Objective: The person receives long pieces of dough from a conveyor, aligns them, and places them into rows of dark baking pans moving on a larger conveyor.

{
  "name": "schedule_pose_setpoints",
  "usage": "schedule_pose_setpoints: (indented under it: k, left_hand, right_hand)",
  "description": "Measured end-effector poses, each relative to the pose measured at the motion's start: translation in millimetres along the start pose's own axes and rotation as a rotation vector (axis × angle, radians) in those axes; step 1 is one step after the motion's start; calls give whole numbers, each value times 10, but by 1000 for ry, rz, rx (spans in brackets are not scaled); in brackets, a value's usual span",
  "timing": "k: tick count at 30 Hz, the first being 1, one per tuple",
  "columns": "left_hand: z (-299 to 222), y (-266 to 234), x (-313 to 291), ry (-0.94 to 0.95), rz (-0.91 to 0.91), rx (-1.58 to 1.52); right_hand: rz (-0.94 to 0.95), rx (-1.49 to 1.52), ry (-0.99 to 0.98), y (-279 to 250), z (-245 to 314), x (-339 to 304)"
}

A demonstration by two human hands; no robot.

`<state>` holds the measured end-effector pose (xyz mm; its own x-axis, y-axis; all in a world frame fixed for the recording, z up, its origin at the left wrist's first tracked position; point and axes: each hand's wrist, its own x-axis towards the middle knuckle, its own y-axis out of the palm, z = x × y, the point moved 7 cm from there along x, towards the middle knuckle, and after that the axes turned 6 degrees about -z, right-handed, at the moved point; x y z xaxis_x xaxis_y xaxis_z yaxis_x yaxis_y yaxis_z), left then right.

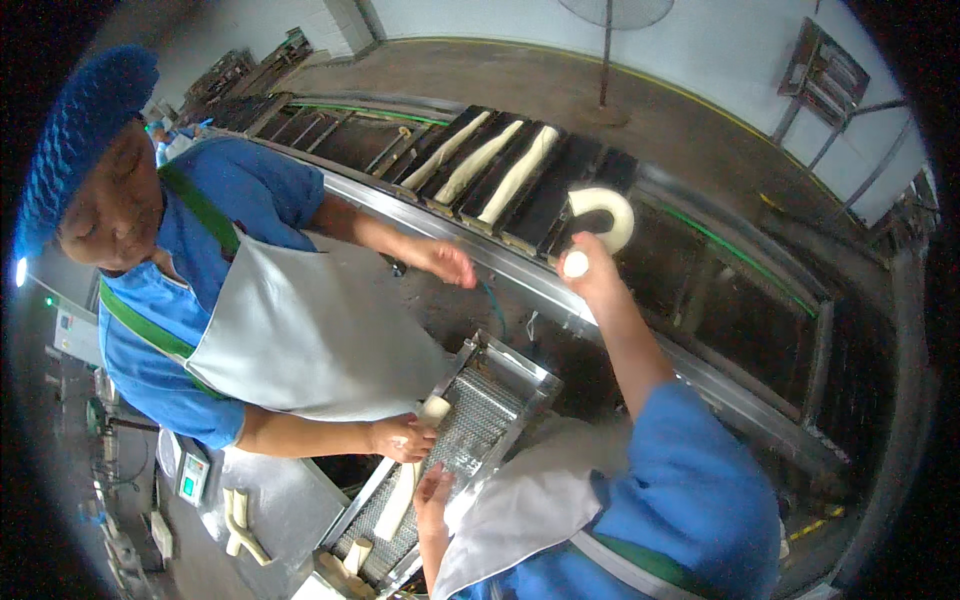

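Two hands of the person wearing the camera are at work, and both touch dough. The fingers of the right hand (592,272) are pressed together around one end of a curved dough strip (603,215), which bends like a hook above the fist. This hand is raised over the line of dark baking trays (560,195), at the right end of the filled ones. Three of these trays, to the left of the hand, each hold one long straight dough piece (515,175).

The left hand (433,497) is low, near the wearer's grey apron (520,510). Its fingers are a little spread and lie flat on the lower part of a long dough stick (410,470), without pinching it. This stick lies on the small mesh conveyor (480,420), which stands below the baking trays.

A co-worker in a blue hair net stands left of the mesh conveyor. One co-worker's hand (402,437) rests on the upper end of the same dough stick; the co-worker's other hand (447,262) hovers near the metal rail of the baking trays. Some more dough pieces (240,520) lie on the steel tabletop (290,500), left of the conveyor.
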<state>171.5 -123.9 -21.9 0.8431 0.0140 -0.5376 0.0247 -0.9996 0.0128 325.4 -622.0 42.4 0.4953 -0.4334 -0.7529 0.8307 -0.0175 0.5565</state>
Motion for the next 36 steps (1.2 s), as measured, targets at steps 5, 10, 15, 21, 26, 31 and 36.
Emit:
schedule_pose_setpoints:
  k: [5, 10, 15, 21, 26, 31, 36]
  left_hand:
    - [-122, 45, -258, -83, -130, 57]
    - [-112, 117, -234, -71, -119, 46]
    - [-26, 135, -277, -107, -187, 49]
    - [131, 94, -287, -83, -243, 13]
    - [217, -2, -439, -120, -300, -87]
    - [271, 3, -513, -140, -292, -155]
    - [285, 26, -621, -221, -321, -166]
  right_hand:
    - [281, -3, -84, 877, 641, -134]
    - [596, -54, -377, 2198, 1858, -365]
    - [824, -334, -666, 2500, 1275, -769]
    - [559, -311, 76, 1772, -225, 693]
    - [291, -386, 162, 1191, -912, 1213]
    - [271, -866, -37, 1442, -1098, 1202]
    - [281, -1311, -795, 1348, -1062, 1017]
